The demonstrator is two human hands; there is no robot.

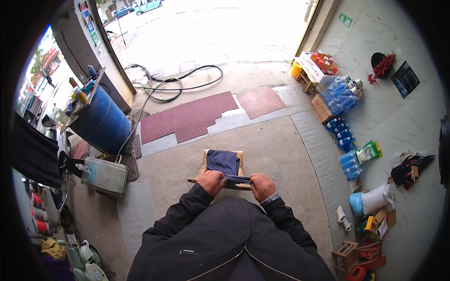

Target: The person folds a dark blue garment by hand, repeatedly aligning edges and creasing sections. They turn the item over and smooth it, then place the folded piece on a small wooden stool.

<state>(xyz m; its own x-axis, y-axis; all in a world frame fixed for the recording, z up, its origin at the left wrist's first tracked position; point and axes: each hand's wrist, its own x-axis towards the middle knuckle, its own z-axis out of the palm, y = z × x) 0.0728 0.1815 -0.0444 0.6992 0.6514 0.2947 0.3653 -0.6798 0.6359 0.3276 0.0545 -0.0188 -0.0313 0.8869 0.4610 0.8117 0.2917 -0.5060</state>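
Observation:
Just in front of me stands a low wooden stool (241, 165) with a pale frame. Dark blue cloth (222, 160) lies over its top and hangs toward me. My left hand (211, 182) is closed on the near edge of this cloth at the stool's left side. At the right side my right hand (262, 187) pinches the other end of the same edge. Between both hands the cloth runs in a narrow, folded, nearly straight band. The fingertips are partly hidden by the hands' backs.
A blue barrel (101, 121) and a grey metal box (105, 176) stand at left. A black hose (180, 89) coils near the doorway. Red mats (192, 117) cover part of the floor. Along the right wall sit bottle packs (341, 95), white shoes (343, 218) and a small wooden stool (345, 255).

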